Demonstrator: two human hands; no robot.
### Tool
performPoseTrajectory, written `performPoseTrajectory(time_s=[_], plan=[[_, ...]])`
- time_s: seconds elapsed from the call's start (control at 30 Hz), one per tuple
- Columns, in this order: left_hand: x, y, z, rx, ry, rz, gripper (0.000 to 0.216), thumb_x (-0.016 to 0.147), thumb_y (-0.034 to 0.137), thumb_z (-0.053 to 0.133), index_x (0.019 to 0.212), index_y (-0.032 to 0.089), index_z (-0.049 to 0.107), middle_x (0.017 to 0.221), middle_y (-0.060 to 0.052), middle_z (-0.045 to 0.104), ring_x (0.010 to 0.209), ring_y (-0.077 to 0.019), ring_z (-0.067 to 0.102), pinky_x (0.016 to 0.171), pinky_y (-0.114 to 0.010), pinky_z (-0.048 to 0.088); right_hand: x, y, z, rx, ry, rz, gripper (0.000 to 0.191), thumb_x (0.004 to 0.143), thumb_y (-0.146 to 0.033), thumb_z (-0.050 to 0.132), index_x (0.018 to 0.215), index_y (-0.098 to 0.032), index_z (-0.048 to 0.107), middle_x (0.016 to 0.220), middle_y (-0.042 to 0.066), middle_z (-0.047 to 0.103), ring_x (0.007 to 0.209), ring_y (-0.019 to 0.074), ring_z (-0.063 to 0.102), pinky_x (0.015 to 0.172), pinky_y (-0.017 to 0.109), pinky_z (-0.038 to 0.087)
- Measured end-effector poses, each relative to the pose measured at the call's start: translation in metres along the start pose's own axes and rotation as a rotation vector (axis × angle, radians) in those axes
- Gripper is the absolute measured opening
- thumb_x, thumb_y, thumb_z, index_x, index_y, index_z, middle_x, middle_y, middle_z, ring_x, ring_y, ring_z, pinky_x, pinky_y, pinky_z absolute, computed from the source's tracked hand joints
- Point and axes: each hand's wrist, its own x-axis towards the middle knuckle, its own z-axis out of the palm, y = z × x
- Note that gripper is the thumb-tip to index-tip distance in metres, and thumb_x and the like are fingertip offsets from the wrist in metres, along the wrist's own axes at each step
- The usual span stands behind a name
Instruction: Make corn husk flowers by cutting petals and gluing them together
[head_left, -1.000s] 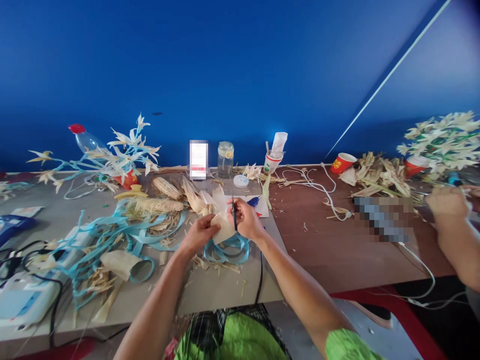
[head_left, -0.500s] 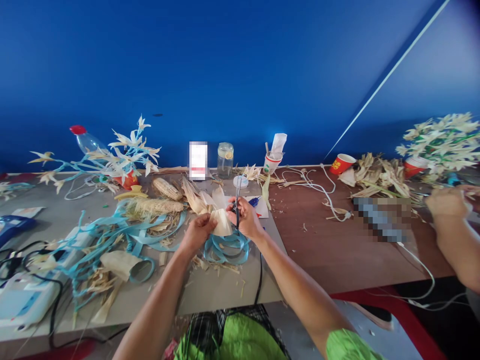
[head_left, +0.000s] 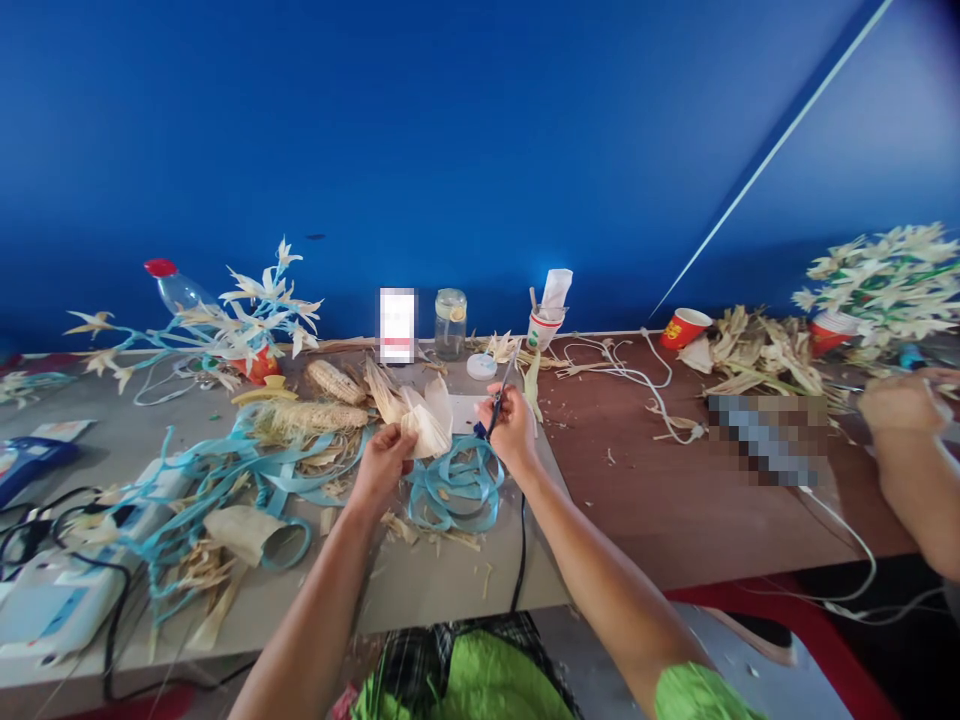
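Observation:
My left hand (head_left: 386, 462) pinches a pale corn husk (head_left: 431, 425) whose pieces fan up and to the right. In my right hand (head_left: 513, 425) is a pair of scissors (head_left: 498, 400), fingers wrapped round the handles and the blades pointing up, apart from the husk. Beneath the hands lies a loose coil of light blue ribbon (head_left: 456, 490). Left of the husk sit a dried corn cob (head_left: 335, 381) and a second cob wrapped in stringy fibres (head_left: 304, 418). A white sheet (head_left: 466, 412) lies partly hidden behind the husk.
At the left, husk flowers (head_left: 255, 310) on blue stems stand in a red cup; a white power strip (head_left: 52, 600) lies in front. A glass jar (head_left: 451, 325) and a paper cup (head_left: 544, 328) stand by the wall. A co-worker's hand (head_left: 900, 405) is at far right.
My right hand has drawn the scissors away from the husk, to the right. My left hand has shifted slightly left, tilting the husk.

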Motion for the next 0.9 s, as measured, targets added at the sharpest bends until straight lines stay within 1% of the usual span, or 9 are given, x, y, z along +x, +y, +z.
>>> performPoseTrajectory(time_s=[0.07, 0.13, 0.2, 0.27, 0.37, 0.57, 0.67, 0.8, 0.9], plan=[[0.000, 0.003, 0.000, -0.056, 0.029, 0.007, 0.037, 0.057, 0.042, 0.077, 0.067, 0.015, 0.053, 0.055, 0.006, 0.048, 0.041, -0.0021, 0.037, 0.040, -0.015, 0.026, 0.000, -0.001, -0.002, -0.048, -0.064, 0.005, 0.038, 0.068, -0.037, 0.064, 0.098, -0.017, 0.052, 0.068, -0.001, 0.054, 0.059, 0.0127, 0.053, 0.056, 0.024, 0.042], [0.000, 0.005, 0.000, -0.120, 0.041, 0.013, 0.038, 0.056, 0.041, 0.078, 0.065, 0.015, 0.051, 0.052, 0.008, 0.046, 0.039, -0.0013, 0.034, 0.040, -0.015, 0.025, -0.004, -0.004, -0.002, -0.062, -0.200, 0.006, 0.038, 0.071, -0.040, 0.063, 0.100, -0.016, 0.055, 0.067, -0.001, 0.053, 0.059, 0.0120, 0.051, 0.055, 0.023, 0.041], [0.000, 0.008, 0.000, -0.166, 0.049, 0.029, 0.038, 0.055, 0.040, 0.078, 0.066, 0.015, 0.051, 0.051, 0.008, 0.045, 0.038, -0.0011, 0.032, 0.039, -0.015, 0.024, -0.009, -0.007, -0.001, -0.115, -0.327, -0.038, 0.038, 0.072, -0.039, 0.062, 0.103, -0.016, 0.057, 0.069, -0.001, 0.054, 0.058, 0.0108, 0.049, 0.054, 0.022, 0.040], [-0.001, 0.010, 0.000, -0.190, 0.067, 0.047, 0.038, 0.055, 0.040, 0.078, 0.066, 0.015, 0.052, 0.049, 0.009, 0.044, 0.037, -0.0012, 0.032, 0.039, -0.016, 0.024, -0.014, -0.008, 0.001, -0.226, -0.395, -0.109, 0.040, 0.071, -0.035, 0.064, 0.107, -0.017, 0.059, 0.071, -0.001, 0.056, 0.056, 0.0097, 0.046, 0.054, 0.022, 0.039], [-0.002, 0.013, 0.000, -0.212, 0.103, 0.074, 0.038, 0.055, 0.040, 0.078, 0.067, 0.014, 0.053, 0.048, 0.009, 0.045, 0.037, -0.0016, 0.034, 0.039, -0.016, 0.025, -0.016, -0.004, 0.004, -0.326, -0.395, -0.166, 0.042, 0.070, -0.031, 0.064, 0.109, -0.016, 0.059, 0.072, 0.000, 0.059, 0.055, 0.0094, 0.046, 0.055, 0.022, 0.040], [-0.001, 0.010, -0.001, -0.193, 0.130, 0.115, 0.036, 0.057, 0.041, 0.076, 0.069, 0.014, 0.055, 0.052, 0.007, 0.049, 0.039, -0.0027, 0.038, 0.040, -0.016, 0.028, -0.014, 0.009, 0.005, -0.207, -0.407, -0.113, 0.027, 0.074, -0.027, 0.056, 0.098, -0.015, 0.057, 0.071, 0.001, 0.060, 0.060, 0.0109, 0.054, 0.059, 0.022, 0.043], [0.000, 0.007, -0.002, -0.188, 0.127, 0.135, 0.036, 0.059, 0.041, 0.076, 0.068, 0.014, 0.054, 0.052, 0.008, 0.046, 0.039, -0.0016, 0.035, 0.039, -0.016, 0.025, -0.015, 0.009, 0.006, -0.227, -0.429, -0.133, 0.029, 0.074, -0.024, 0.054, 0.103, -0.016, 0.054, 0.073, 0.001, 0.061, 0.060, 0.0101, 0.055, 0.060, 0.022, 0.044], [0.002, 0.006, -0.004, -0.194, 0.138, 0.153, 0.036, 0.060, 0.041, 0.075, 0.067, 0.014, 0.051, 0.050, 0.009, 0.043, 0.037, -0.0010, 0.031, 0.038, -0.016, 0.023, -0.018, 0.003, 0.005, -0.289, -0.525, -0.167, 0.029, 0.074, -0.022, 0.054, 0.103, -0.017, 0.055, 0.070, -0.001, 0.059, 0.055, 0.0086, 0.049, 0.057, 0.020, 0.041], [0.003, 0.006, -0.005, -0.198, 0.155, 0.161, 0.034, 0.061, 0.041, 0.074, 0.069, 0.015, 0.052, 0.051, 0.008, 0.045, 0.038, -0.0021, 0.034, 0.039, -0.016, 0.026, -0.020, -0.001, 0.003, -0.322, -0.597, -0.165, 0.027, 0.072, -0.025, 0.061, 0.098, -0.016, 0.059, 0.066, -0.002, 0.057, 0.056, 0.0089, 0.047, 0.054, 0.019, 0.039]])
